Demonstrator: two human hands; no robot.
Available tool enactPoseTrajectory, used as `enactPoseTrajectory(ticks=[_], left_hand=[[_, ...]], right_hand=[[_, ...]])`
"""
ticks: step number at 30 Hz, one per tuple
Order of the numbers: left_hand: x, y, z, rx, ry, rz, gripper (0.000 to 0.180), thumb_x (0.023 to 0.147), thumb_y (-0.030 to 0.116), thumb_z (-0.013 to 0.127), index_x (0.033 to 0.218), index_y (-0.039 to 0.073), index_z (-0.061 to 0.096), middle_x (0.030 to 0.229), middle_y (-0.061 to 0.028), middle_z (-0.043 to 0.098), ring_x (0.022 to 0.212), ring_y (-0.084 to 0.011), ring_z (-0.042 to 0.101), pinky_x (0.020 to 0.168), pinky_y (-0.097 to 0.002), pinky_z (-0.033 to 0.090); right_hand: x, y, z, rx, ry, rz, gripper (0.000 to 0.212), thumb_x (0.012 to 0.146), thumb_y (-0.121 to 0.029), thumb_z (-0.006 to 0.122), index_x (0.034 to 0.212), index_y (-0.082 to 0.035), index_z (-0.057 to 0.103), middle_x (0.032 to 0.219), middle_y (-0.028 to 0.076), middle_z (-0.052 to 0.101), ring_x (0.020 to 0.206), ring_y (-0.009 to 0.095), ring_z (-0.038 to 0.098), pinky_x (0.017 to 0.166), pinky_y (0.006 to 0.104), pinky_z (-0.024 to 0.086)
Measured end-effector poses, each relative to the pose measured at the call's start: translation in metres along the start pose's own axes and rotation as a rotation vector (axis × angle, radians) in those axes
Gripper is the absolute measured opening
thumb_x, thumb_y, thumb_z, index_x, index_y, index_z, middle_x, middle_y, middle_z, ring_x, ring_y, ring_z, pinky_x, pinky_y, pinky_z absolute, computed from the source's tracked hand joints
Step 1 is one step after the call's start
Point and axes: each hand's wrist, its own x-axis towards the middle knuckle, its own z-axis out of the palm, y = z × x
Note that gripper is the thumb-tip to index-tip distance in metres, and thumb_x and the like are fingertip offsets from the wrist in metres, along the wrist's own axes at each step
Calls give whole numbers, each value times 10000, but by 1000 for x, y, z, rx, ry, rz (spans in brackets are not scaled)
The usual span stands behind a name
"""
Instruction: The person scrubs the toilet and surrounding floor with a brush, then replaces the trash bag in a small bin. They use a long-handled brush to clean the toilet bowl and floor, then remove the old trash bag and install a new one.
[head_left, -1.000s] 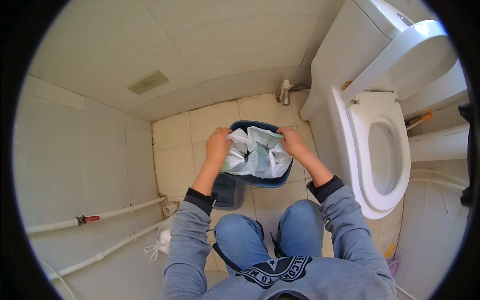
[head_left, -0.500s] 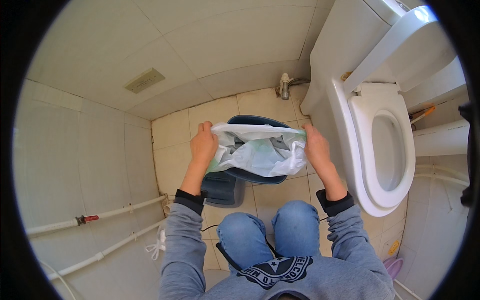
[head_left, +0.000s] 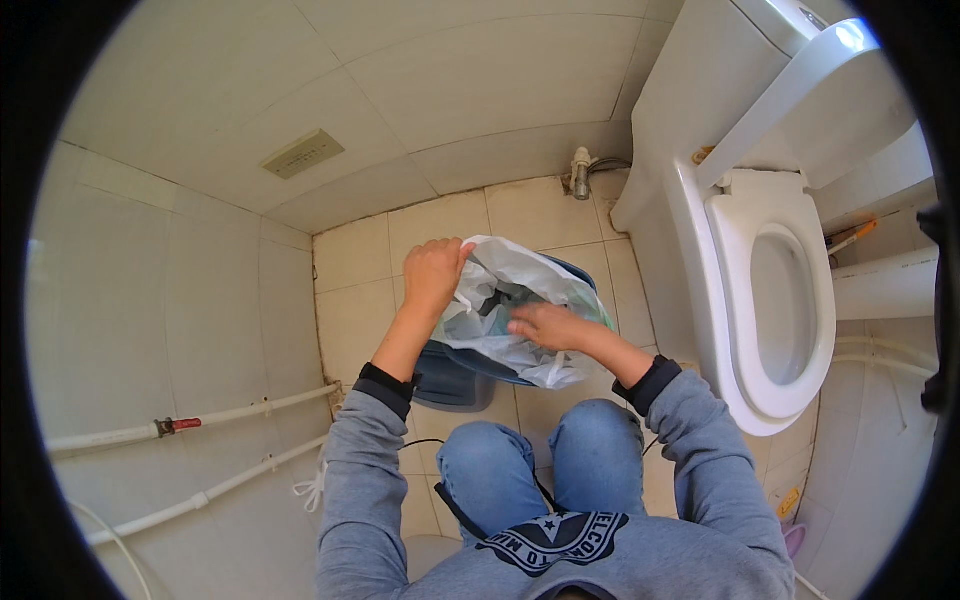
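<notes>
A white plastic bag with pale green patches hangs inside a dark blue bin, its mouth spread over the rim. My left hand is closed on the bag's edge at the upper left. Over the bag's opening lies my right hand, reaching in from the right with its fingers stretched leftward, slightly blurred and holding nothing I can see. Next to the bin, below my left forearm, a dark grey-blue plastic piece like a lid rests on the floor. The bottom of the bag is hidden in folds.
A white toilet with its lid raised stands on the right. White pipes with a red-handled valve run along the left wall. A metal valve sits by the back wall. My knees are just in front of the bin.
My right hand has let go of the bag's right edge and moved left over its opening. My left hand has shifted slightly right, still gripping the bag, whose mouth is now skewed.
</notes>
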Motion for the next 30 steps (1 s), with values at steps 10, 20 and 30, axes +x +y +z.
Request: enactPoseTrajectory(ticks=[10, 20, 30], left_hand=[[-45, 29, 31, -139, -639, 512, 505, 864, 452, 583, 1194, 72, 617, 834, -94, 680, 1034, -259, 552, 1086, -496, 275], [-54, -3, -19, -169, -441, 433, 476, 877, 456, 550, 653, 80, 738, 1116, -79, 659, 1340, -260, 371, 1151, -597, 40], [-78, -47, 20, -235, 145, -213, 425, 802, 294, 702, 1156, 63, 651, 1518, -232, 206, 1400, -413, 197, 1130, -499, 189]], right_hand=[[10, 27, -5, 79, -384, 152, 408, 839, -470, 630, 1091, -156, 699, 1248, 140, 601, 1202, 304, 524, 1042, 631, 251], [-34, 22, -39, -294, -226, -43, 553, 771, -617, 635, 692, -76, 725, 713, 132, 665, 823, 342, 635, 1059, 574, 264], [-66, 1, -51, -308, -95, -97, 390, 748, -462, 714, 717, -73, 727, 778, 162, 674, 803, 339, 636, 792, 455, 476]])
